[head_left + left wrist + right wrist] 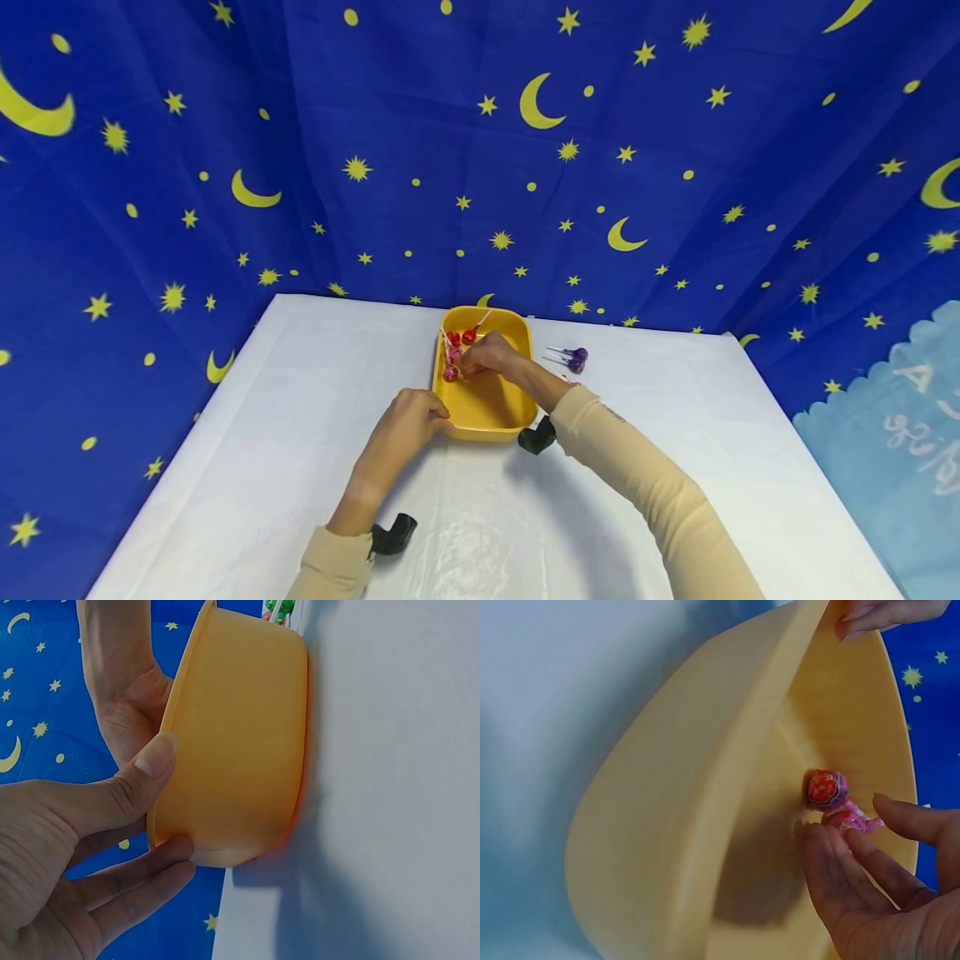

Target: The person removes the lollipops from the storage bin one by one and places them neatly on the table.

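Note:
A yellow plastic tub (486, 425) stands on the white table. My left hand (405, 427) holds its near left corner; in the left wrist view the thumb lies on the rim (166, 742) with other fingers against the corner. My right hand (491, 357) is inside the tub, over its left half. Its fingertips are at a pink-wrapped lollipop (846, 819), thumb and fingers apart. Beside that lies another lollipop with a red and pink wrapper (826, 790). Red lollipops (468, 337) sit towards the tub's far left corner. The right hand partly hides the candy.
Purple-wrapped lollipops (576, 360) lie on the table right of the tub, sticks pointing left. More lollipops there are partly hidden by the right forearm; green wrappers (283, 609) show in the left wrist view. A blue moon-and-star cloth (420, 225) hangs behind the table.

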{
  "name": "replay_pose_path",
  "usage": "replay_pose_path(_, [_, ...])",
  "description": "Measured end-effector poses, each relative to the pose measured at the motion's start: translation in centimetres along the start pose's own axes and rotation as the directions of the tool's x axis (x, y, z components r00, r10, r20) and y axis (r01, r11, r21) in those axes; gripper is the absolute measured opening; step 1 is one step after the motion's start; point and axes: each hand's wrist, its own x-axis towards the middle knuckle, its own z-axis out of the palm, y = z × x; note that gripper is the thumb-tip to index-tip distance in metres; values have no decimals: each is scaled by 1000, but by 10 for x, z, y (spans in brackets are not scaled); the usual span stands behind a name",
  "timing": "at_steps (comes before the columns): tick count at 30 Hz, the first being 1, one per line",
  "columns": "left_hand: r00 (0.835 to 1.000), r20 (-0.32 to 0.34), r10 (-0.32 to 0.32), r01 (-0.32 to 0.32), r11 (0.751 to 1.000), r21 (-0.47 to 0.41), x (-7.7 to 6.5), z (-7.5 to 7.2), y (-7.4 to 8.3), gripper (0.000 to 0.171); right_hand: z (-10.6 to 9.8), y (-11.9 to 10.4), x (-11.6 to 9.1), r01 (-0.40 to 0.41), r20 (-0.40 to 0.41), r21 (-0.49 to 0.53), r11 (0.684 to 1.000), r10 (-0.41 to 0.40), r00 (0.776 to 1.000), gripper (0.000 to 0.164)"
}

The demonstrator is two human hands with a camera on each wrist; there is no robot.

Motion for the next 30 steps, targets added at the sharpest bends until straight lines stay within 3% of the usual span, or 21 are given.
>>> replay_pose_path(9, [999, -30, 16, -16, 1000, 1, 0, 1, -1, 10, 2, -1, 4, -36, 0, -1, 999, 36, 999, 20])
replay_pose_path(18, [1000, -21, 2, -2, 1000, 7, 1, 2, 1, 10, 5, -2, 10, -61, 21, -86, 994, 63, 998, 15])
replay_pose_path(30, [1000, -12, -5, 5, 1000, -3, 1, 0, 0, 11, 17, -4, 9, 15, 5, -180, 984, -14, 1000, 14])
